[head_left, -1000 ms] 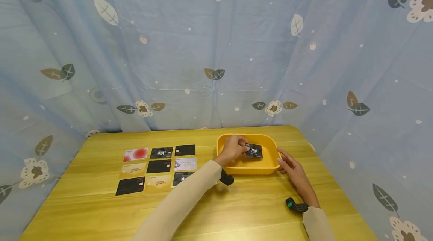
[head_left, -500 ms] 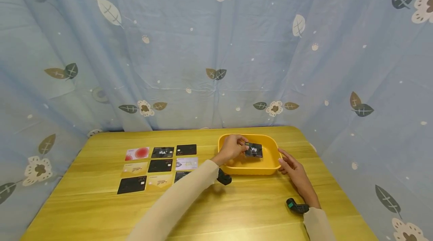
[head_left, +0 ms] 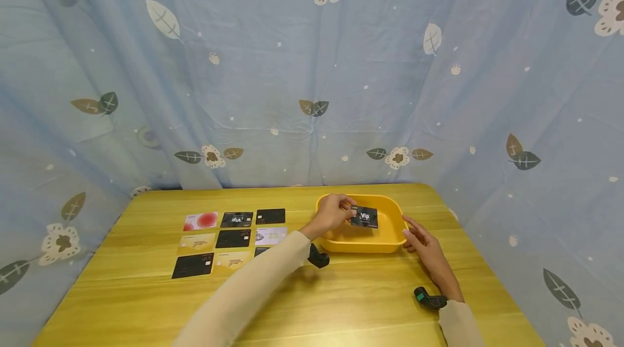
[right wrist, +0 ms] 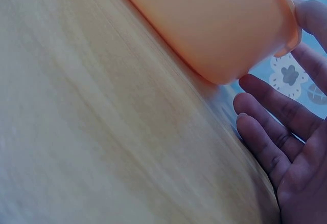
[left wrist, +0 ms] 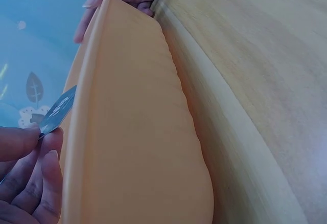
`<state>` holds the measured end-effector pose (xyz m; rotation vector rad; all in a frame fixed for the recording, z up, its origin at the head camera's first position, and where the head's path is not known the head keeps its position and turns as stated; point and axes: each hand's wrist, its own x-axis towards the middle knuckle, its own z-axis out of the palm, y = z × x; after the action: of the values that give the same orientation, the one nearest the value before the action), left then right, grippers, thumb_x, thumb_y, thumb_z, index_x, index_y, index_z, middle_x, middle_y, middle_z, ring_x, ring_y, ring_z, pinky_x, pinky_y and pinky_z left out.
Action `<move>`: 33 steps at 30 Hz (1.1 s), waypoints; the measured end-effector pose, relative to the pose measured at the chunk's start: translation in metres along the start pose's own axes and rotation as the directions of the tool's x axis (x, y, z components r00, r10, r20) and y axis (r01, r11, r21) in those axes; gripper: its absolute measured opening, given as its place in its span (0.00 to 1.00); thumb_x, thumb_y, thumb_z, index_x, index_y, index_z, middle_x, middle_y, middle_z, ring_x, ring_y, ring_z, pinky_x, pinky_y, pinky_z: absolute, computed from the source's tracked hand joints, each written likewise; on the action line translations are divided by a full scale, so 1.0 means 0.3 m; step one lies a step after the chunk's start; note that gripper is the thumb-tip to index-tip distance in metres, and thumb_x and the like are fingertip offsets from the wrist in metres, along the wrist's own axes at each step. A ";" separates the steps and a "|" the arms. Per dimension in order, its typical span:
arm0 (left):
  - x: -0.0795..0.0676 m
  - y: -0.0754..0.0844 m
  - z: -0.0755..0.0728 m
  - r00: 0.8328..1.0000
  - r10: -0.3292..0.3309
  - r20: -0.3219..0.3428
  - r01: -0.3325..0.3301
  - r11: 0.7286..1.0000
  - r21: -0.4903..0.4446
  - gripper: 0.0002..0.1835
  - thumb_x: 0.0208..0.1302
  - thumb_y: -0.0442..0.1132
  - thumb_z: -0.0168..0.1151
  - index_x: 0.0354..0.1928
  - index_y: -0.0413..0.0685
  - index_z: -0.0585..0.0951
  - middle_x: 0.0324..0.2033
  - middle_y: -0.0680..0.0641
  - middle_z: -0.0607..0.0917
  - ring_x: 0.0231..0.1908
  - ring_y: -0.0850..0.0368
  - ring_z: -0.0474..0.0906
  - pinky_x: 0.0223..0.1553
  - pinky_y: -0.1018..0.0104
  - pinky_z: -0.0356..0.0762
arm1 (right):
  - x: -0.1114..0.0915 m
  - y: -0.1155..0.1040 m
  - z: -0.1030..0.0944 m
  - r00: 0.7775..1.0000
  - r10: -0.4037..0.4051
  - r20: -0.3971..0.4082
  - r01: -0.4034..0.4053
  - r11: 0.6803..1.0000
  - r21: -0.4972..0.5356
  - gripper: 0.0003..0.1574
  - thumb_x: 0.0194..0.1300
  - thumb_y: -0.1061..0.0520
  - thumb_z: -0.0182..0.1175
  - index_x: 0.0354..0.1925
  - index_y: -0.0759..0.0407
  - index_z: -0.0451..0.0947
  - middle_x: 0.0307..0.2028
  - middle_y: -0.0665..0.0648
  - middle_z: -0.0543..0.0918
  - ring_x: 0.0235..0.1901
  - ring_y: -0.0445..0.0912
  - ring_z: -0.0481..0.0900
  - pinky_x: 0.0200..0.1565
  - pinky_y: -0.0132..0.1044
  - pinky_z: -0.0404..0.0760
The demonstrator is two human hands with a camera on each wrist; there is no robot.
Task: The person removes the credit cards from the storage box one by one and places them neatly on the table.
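Note:
A black card printed "Vip" point(head_left: 364, 216) is pinched between the thumb and fingers of my left hand point(head_left: 329, 216). It is held tilted over the inside of a yellow plastic basket point(head_left: 361, 248). In the left wrist view the card point(left wrist: 60, 110) shows edge-on beside the basket's rim point(left wrist: 82, 116). My right hand point(head_left: 426, 244) is at the basket's right end, thumb and index fingertips at the rim. In the right wrist view its other fingers point(right wrist: 260, 127) lie loosely extended under the basket's corner point(right wrist: 230, 55).
Left of the basket, several cards lie in rows on the wooden table point(head_left: 312, 309): a red-and-white card point(head_left: 201, 221), a black card point(head_left: 193, 266), a gold card point(head_left: 231, 261) and others. My left sleeve point(head_left: 253, 282) covers part of one. A blue patterned curtain point(head_left: 244, 65) hangs behind.
The Vip card has shifted slightly left relative to the basket, together with my left hand. The right hand stays at the basket's end. The whole head view has drifted slightly right.

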<state>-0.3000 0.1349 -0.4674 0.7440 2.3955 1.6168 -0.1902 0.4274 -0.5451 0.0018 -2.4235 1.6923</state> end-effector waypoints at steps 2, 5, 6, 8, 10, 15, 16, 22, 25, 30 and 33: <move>-0.003 -0.001 -0.005 1.000 0.008 0.000 -0.008 1.000 0.000 0.10 0.69 0.33 0.69 0.49 0.41 0.87 0.33 0.49 0.88 0.32 0.42 0.88 0.28 0.64 0.84 | -0.001 -0.001 -0.001 1.000 0.005 0.000 -0.005 1.000 0.000 0.33 0.79 0.44 0.56 0.77 0.44 0.65 0.56 0.65 0.78 0.40 0.50 0.82 0.43 0.35 0.84; -0.009 -0.001 -0.015 1.000 0.017 0.002 -0.017 1.000 -0.001 0.09 0.69 0.33 0.69 0.49 0.42 0.87 0.33 0.50 0.88 0.32 0.43 0.88 0.28 0.65 0.84 | 0.001 0.000 -0.003 1.000 0.003 0.005 -0.003 1.000 -0.007 0.33 0.80 0.45 0.56 0.77 0.44 0.65 0.56 0.66 0.78 0.41 0.50 0.82 0.43 0.35 0.83; -0.011 -0.003 -0.019 1.000 0.022 0.004 -0.022 1.000 -0.006 0.09 0.69 0.33 0.68 0.49 0.42 0.87 0.33 0.50 0.87 0.32 0.43 0.88 0.29 0.64 0.84 | 0.002 0.001 -0.004 1.000 0.001 0.006 0.000 1.000 -0.008 0.33 0.80 0.45 0.55 0.78 0.44 0.65 0.56 0.66 0.78 0.41 0.50 0.82 0.43 0.35 0.83; -0.015 -0.004 -0.028 1.000 0.029 0.007 -0.029 1.000 -0.012 0.09 0.69 0.33 0.68 0.49 0.43 0.87 0.33 0.50 0.87 0.32 0.42 0.87 0.30 0.61 0.85 | 0.004 0.004 -0.007 1.000 -0.008 0.012 0.008 1.000 -0.009 0.33 0.80 0.46 0.55 0.78 0.44 0.64 0.56 0.67 0.78 0.41 0.51 0.82 0.43 0.35 0.83; -0.019 -0.007 -0.037 0.999 0.037 0.011 -0.036 0.999 -0.022 0.09 0.69 0.33 0.68 0.49 0.42 0.87 0.34 0.50 0.87 0.32 0.42 0.87 0.32 0.57 0.86 | 0.005 0.006 -0.009 1.000 -0.017 0.016 0.017 1.000 -0.010 0.33 0.80 0.46 0.55 0.78 0.45 0.64 0.56 0.68 0.78 0.41 0.53 0.82 0.43 0.35 0.83; -0.038 -0.016 -0.060 0.999 0.041 0.012 -0.041 0.998 -0.045 0.09 0.69 0.32 0.69 0.48 0.41 0.87 0.34 0.49 0.88 0.32 0.42 0.87 0.36 0.51 0.86 | 0.003 0.008 -0.009 1.000 -0.018 0.021 0.019 1.000 -0.010 0.33 0.81 0.48 0.55 0.78 0.46 0.63 0.57 0.68 0.78 0.41 0.54 0.82 0.43 0.36 0.84; -0.043 -0.017 -0.065 0.999 0.039 0.011 -0.039 0.998 -0.043 0.08 0.68 0.32 0.69 0.48 0.42 0.87 0.34 0.49 0.88 0.32 0.42 0.87 0.36 0.51 0.86 | 0.003 0.008 -0.008 1.000 -0.017 0.021 0.017 1.000 -0.009 0.33 0.80 0.47 0.55 0.78 0.46 0.64 0.57 0.68 0.78 0.41 0.53 0.82 0.43 0.36 0.84; -0.065 -0.023 -0.087 1.000 0.028 0.009 -0.027 0.999 -0.046 0.09 0.68 0.32 0.69 0.48 0.42 0.87 0.34 0.49 0.88 0.33 0.41 0.87 0.39 0.47 0.86 | -0.001 0.001 -0.007 1.000 -0.017 0.014 0.017 1.000 -0.007 0.33 0.80 0.46 0.55 0.78 0.47 0.64 0.56 0.67 0.78 0.40 0.52 0.82 0.43 0.35 0.84; -0.074 -0.022 -0.097 1.000 0.030 0.005 -0.030 0.998 -0.055 0.08 0.68 0.32 0.69 0.48 0.43 0.87 0.34 0.49 0.88 0.33 0.41 0.87 0.39 0.45 0.86 | -0.002 -0.001 -0.008 1.000 -0.015 0.015 0.015 1.000 -0.011 0.33 0.81 0.46 0.54 0.78 0.47 0.63 0.56 0.65 0.78 0.41 0.53 0.82 0.43 0.36 0.84; -0.091 -0.027 -0.113 1.000 0.028 0.007 -0.028 0.998 -0.060 0.08 0.68 0.32 0.69 0.47 0.44 0.87 0.33 0.50 0.88 0.32 0.42 0.87 0.38 0.46 0.86 | -0.003 -0.006 -0.008 1.000 0.000 0.021 0.001 1.000 -0.018 0.34 0.81 0.47 0.54 0.79 0.48 0.62 0.57 0.64 0.78 0.42 0.55 0.82 0.44 0.37 0.84; -0.105 -0.030 -0.125 0.999 0.029 0.013 -0.028 0.998 -0.060 0.08 0.68 0.32 0.69 0.48 0.44 0.87 0.33 0.50 0.87 0.33 0.41 0.86 0.38 0.46 0.86 | -0.008 -0.024 -0.006 1.000 0.006 0.030 -0.005 1.000 -0.012 0.34 0.81 0.49 0.53 0.79 0.52 0.61 0.57 0.67 0.78 0.43 0.58 0.82 0.44 0.38 0.84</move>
<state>-0.2905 0.0860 -0.4649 0.7794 2.3260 1.6803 -0.1867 0.4263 -0.5382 0.0194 -2.4576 1.6921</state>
